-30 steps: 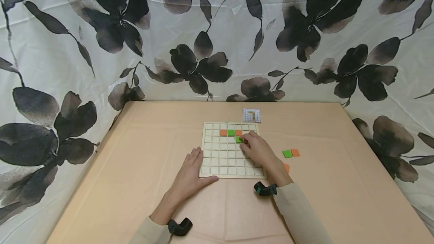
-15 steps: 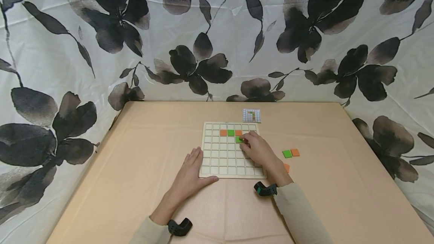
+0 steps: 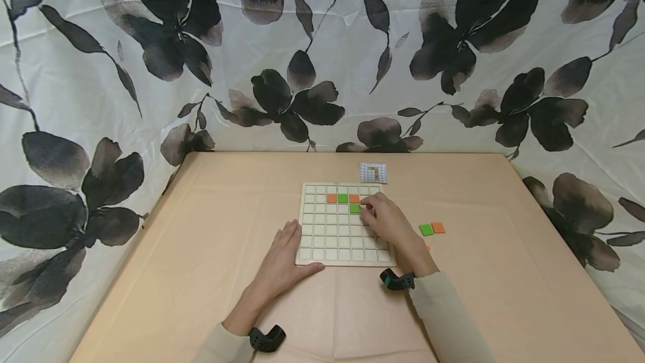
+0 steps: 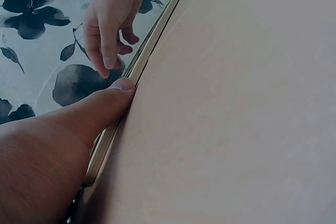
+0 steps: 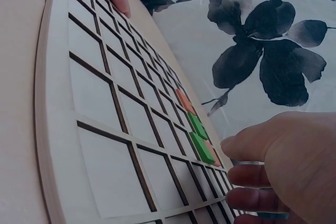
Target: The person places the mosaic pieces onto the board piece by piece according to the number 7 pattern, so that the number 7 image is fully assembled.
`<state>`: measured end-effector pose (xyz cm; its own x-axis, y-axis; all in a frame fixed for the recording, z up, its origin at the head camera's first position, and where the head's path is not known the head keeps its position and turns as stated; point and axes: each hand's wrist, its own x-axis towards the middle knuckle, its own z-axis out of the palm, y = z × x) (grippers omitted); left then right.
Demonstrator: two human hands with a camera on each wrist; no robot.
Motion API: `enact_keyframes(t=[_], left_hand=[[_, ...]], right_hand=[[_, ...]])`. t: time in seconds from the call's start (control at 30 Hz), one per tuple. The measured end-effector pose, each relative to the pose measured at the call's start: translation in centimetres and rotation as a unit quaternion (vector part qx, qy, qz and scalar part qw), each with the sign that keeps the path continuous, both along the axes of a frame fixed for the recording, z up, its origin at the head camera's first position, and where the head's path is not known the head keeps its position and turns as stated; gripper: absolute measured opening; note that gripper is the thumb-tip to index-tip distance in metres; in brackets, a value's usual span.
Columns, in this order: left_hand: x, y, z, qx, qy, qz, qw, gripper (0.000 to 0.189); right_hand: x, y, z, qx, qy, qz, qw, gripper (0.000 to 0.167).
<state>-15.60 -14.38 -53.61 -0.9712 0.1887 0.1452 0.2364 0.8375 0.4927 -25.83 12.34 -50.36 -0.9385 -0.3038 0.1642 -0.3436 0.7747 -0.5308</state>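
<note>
A pale square grid board [image 3: 330, 234] lies on the table. Near its far edge an orange tile [image 3: 331, 198], a green tile [image 3: 342, 198] and another orange tile [image 3: 354, 198] sit in a row of cells. A second green tile [image 3: 355, 208] lies in the cell nearer me, below the right-hand orange one. My right hand [image 3: 388, 220] hovers just right of that tile, fingers loosely bent, holding nothing; in the right wrist view the green tile [image 5: 201, 148] shows apart from the thumb. Steadying the board's near left corner, my left hand [image 3: 282, 256] has straight fingers along the side and its thumb [image 4: 123, 84] at the front edge.
Right of the board lie a loose green tile [image 3: 426, 229] and an orange tile [image 3: 438, 227]; one more orange tile [image 3: 428, 249] is mostly behind my right wrist. A small printed grid card [image 3: 373, 172] lies beyond the board. A floral cloth [image 3: 282, 38] hangs behind the table.
My right hand has let go of the second green tile and shifted slightly right, leaving the tile in its cell. The left hand stays put.
</note>
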Motion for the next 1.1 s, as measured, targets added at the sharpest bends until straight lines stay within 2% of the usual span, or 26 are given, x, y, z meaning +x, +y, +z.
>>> enact_keyframes(t=[0.27,1.1], left_hand=[[-0.1,-0.1,-0.1,0.002,-0.001,-0.002,1.0,0.11],[-0.1,0.0,0.0,0.003,-0.001,-0.001,1.0,0.11]], right_hand=[[-0.1,0.6,0.3,-0.011,-0.003,0.0,0.9999,0.03],[-0.7,2.7,1.2,-0.026,-0.014,-0.047,0.9985,0.032]])
